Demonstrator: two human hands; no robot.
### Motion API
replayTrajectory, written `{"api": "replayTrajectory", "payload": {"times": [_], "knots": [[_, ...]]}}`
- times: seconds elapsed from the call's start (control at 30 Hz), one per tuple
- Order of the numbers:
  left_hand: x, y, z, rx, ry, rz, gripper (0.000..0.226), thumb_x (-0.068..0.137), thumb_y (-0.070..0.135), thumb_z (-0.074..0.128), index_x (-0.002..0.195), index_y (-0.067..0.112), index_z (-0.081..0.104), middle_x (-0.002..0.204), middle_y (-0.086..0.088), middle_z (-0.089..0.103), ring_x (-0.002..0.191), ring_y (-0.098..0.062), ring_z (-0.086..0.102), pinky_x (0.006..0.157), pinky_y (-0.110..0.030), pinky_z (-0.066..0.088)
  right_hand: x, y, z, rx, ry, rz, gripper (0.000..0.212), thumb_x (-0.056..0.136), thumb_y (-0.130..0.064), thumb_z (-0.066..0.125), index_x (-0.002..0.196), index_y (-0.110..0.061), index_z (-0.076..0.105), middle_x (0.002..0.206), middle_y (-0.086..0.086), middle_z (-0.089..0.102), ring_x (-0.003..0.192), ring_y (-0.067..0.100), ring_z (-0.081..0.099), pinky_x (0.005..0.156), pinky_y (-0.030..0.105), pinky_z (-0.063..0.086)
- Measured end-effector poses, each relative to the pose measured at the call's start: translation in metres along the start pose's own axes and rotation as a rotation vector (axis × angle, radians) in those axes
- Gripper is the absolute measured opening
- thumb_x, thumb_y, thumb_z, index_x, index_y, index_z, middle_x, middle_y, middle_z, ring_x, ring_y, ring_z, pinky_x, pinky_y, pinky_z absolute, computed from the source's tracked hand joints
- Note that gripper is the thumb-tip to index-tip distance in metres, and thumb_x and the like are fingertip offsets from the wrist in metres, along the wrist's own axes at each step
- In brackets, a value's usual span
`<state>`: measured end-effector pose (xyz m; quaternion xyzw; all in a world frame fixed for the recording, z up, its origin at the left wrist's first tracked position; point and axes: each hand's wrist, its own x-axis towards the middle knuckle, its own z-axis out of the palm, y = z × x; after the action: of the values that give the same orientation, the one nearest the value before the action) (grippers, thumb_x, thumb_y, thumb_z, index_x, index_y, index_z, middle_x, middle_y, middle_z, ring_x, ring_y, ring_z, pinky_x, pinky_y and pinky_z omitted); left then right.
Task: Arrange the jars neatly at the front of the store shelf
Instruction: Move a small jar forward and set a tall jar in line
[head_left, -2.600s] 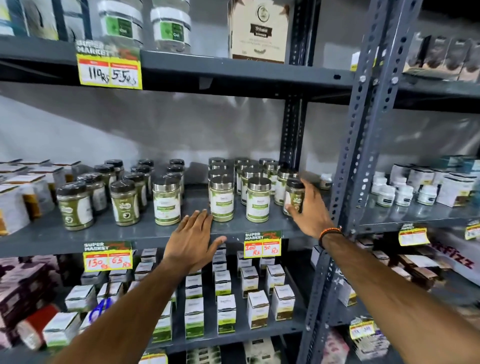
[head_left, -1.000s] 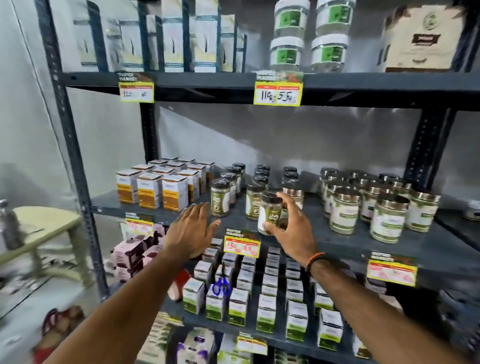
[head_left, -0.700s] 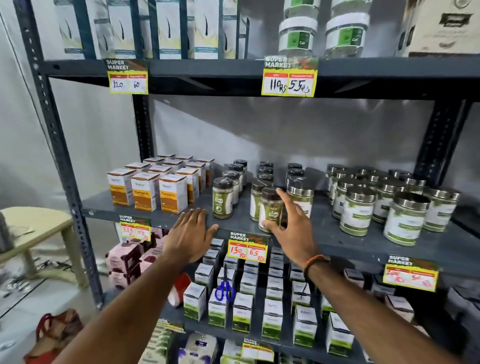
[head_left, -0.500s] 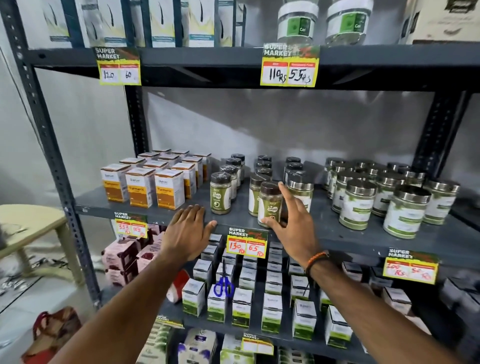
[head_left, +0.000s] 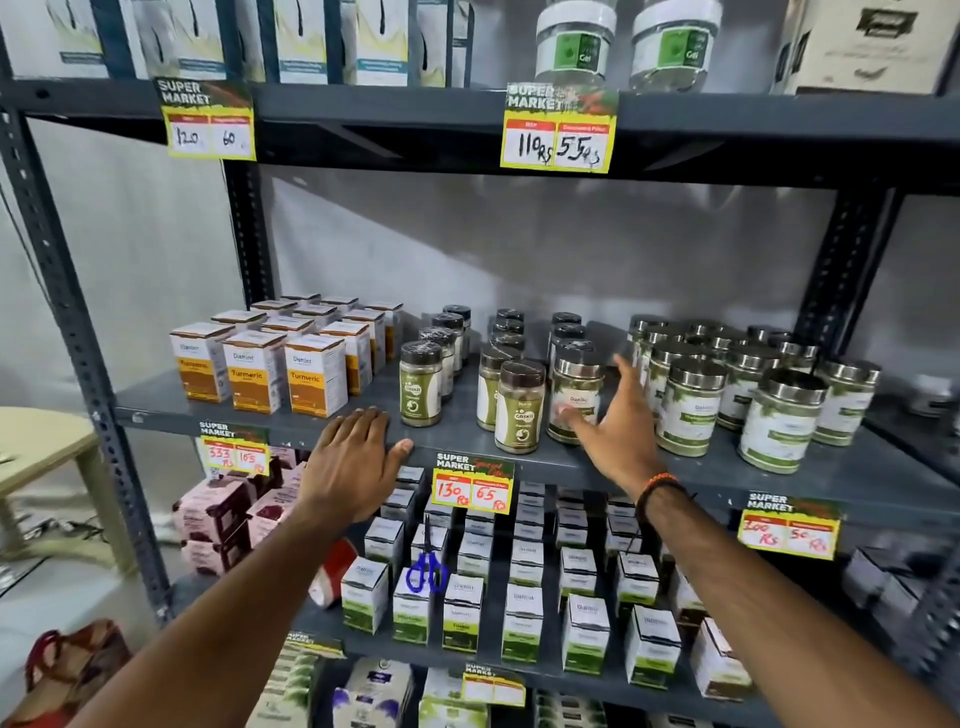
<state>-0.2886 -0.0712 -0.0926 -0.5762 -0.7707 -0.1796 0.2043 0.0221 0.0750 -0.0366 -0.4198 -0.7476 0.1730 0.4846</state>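
Note:
Small dark-lidded green jars stand in three rows on the middle grey shelf (head_left: 457, 439); the front ones are at left (head_left: 421, 387) and centre (head_left: 519, 410). The centre one stands furthest forward. A silver-lidded jar (head_left: 575, 382) stands just right of them. Several more silver-lidded jars (head_left: 688, 410) cluster further right. My right hand (head_left: 621, 436) is spread at the silver-lidded jar, thumb across its label, fingers at its right side, not closed around it. My left hand (head_left: 353, 462) lies flat on the shelf's front edge, holding nothing.
Orange turmeric boxes (head_left: 254, 374) fill the shelf's left part. A price tag (head_left: 472, 483) hangs on the front edge. Small white-green boxes (head_left: 522, 571) and blue scissors (head_left: 427, 571) sit on the shelf below. Gel tubs (head_left: 574, 44) stand above. A stool (head_left: 41, 447) is at left.
My right hand has let go of the front dark-lidded jar and moved right to the silver-lidded jar. My left hand stays on the shelf edge. My view has shifted left since the oldest frame.

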Motion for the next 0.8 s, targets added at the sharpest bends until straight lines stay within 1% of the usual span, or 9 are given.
{"api": "replayTrajectory", "payload": {"times": [0.03, 0.1, 0.17, 0.3, 0.37, 0.47, 0.57, 0.7, 0.8], "knots": [[0.0, 0.0, 0.0, -0.005, 0.005, 0.0, 0.088, 0.1, 0.066, 0.005, 0.146, 0.006, 0.049, 0.151, -0.017, 0.053, 0.143, -0.031, 0.044, 0.121, -0.048, 0.029, 0.001, 0.002, 0.003, 0.013, -0.039, 0.033, 0.101, 0.079, -0.041, 0.087, 0.157, -0.014, 0.029, 0.151, 0.008, 0.053, 0.131, 0.02, 0.052, 0.109, 0.033, 0.041], [-0.001, 0.001, 0.0, -0.011, 0.011, -0.003, 0.088, 0.1, 0.067, 0.005, 0.145, 0.007, 0.05, 0.15, -0.017, 0.054, 0.142, -0.031, 0.045, 0.121, -0.048, 0.029, 0.003, 0.006, 0.006, -0.015, -0.055, 0.041, 0.086, 0.078, -0.037, 0.089, 0.146, -0.011, 0.042, 0.133, 0.005, 0.066, 0.113, 0.016, 0.063, 0.092, 0.026, 0.048], [-0.001, 0.001, -0.001, -0.011, 0.008, -0.007, 0.087, 0.1, 0.066, 0.005, 0.146, 0.007, 0.05, 0.15, -0.017, 0.054, 0.142, -0.031, 0.045, 0.121, -0.048, 0.029, 0.005, 0.006, 0.007, -0.056, -0.048, 0.029, 0.073, 0.079, -0.037, 0.088, 0.136, -0.01, 0.05, 0.121, 0.004, 0.07, 0.105, 0.019, 0.068, 0.086, 0.026, 0.051], [-0.003, 0.003, -0.009, -0.014, -0.025, -0.007, 0.085, 0.1, 0.066, 0.007, 0.148, 0.007, 0.046, 0.153, -0.016, 0.051, 0.144, -0.029, 0.042, 0.122, -0.047, 0.027, 0.004, 0.004, 0.003, -0.051, -0.042, 0.04, 0.072, 0.079, -0.035, 0.088, 0.134, -0.007, 0.051, 0.121, 0.007, 0.071, 0.103, 0.022, 0.069, 0.091, 0.038, 0.057], [-0.005, 0.005, -0.017, -0.039, -0.026, -0.002, 0.082, 0.1, 0.066, 0.01, 0.147, 0.008, 0.045, 0.15, -0.016, 0.052, 0.141, -0.03, 0.044, 0.121, -0.048, 0.03, -0.001, 0.003, -0.004, -0.044, -0.019, 0.03, 0.075, 0.079, -0.036, 0.089, 0.136, -0.007, 0.052, 0.12, 0.007, 0.072, 0.101, 0.022, 0.07, 0.09, 0.039, 0.058], [-0.014, 0.014, -0.036, -0.094, 0.026, -0.009, 0.073, 0.101, 0.064, 0.019, 0.141, 0.009, 0.046, 0.143, -0.017, 0.056, 0.133, -0.033, 0.05, 0.115, -0.049, 0.035, -0.012, -0.003, -0.027, -0.014, 0.022, 0.004, 0.074, 0.077, -0.035, 0.089, 0.136, -0.007, 0.053, 0.119, 0.005, 0.073, 0.095, 0.016, 0.067, 0.086, 0.032, 0.058], [-0.014, 0.03, -0.063, -0.103, 0.087, 0.01, 0.068, 0.104, 0.059, 0.028, 0.145, 0.007, 0.041, 0.146, -0.021, 0.053, 0.134, -0.037, 0.049, 0.113, -0.053, 0.039, -0.02, -0.012, -0.061, -0.003, 0.043, -0.013, 0.074, 0.077, -0.038, 0.089, 0.136, -0.011, 0.055, 0.117, 0.001, 0.073, 0.092, 0.012, 0.066, 0.081, 0.026, 0.055], [0.003, 0.079, -0.113, -0.146, 0.217, 0.07, 0.063, 0.104, 0.059, 0.031, 0.147, 0.014, 0.037, 0.145, -0.019, 0.054, 0.131, -0.039, 0.052, 0.1, -0.058, 0.047, -0.024, -0.017, -0.119, 0.004, 0.124, -0.03, 0.076, 0.073, -0.046, 0.087, 0.136, -0.016, 0.057, 0.111, -0.007, 0.072, 0.089, 0.008, 0.065, 0.071, 0.013, 0.047], [0.017, 0.128, -0.142, -0.162, 0.307, 0.178, 0.063, 0.103, 0.061, 0.031, 0.143, 0.013, 0.041, 0.143, -0.016, 0.055, 0.131, -0.035, 0.052, 0.1, -0.055, 0.048, -0.026, -0.012, -0.166, 0.015, 0.193, -0.029, 0.078, 0.07, -0.05, 0.088, 0.135, -0.017, 0.059, 0.106, -0.012, 0.07, 0.092, 0.007, 0.068, 0.079, 0.024, 0.056]]}}
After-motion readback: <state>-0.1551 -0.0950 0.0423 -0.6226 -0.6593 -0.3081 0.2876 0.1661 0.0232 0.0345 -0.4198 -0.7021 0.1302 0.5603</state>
